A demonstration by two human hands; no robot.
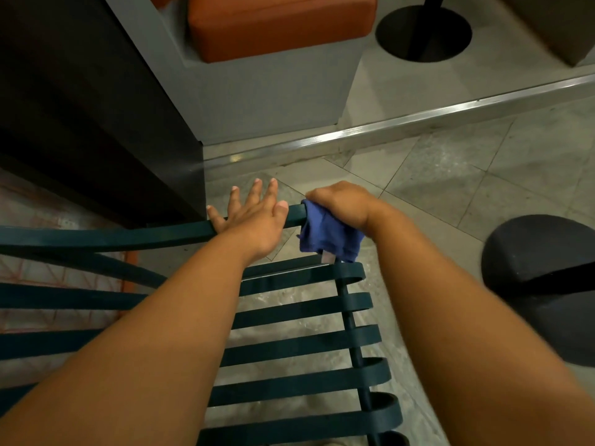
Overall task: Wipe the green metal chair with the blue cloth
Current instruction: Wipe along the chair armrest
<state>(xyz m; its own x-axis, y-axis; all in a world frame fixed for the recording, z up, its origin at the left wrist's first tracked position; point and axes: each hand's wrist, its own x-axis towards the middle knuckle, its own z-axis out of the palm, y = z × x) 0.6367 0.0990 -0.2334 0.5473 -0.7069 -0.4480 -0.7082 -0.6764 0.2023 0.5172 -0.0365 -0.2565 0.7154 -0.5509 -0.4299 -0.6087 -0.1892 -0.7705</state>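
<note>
Right hand (341, 204) clutches blue cloth (326, 235) on green chair (306, 309)

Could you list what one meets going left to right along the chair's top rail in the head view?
Bare green top rail → left hand resting open on it → blue cloth → right hand gripping the cloth at the rail's end.

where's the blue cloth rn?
Head view, centre-right: the blue cloth is gripped by the right hand on the chair's top rail, beside the left hand.
</note>
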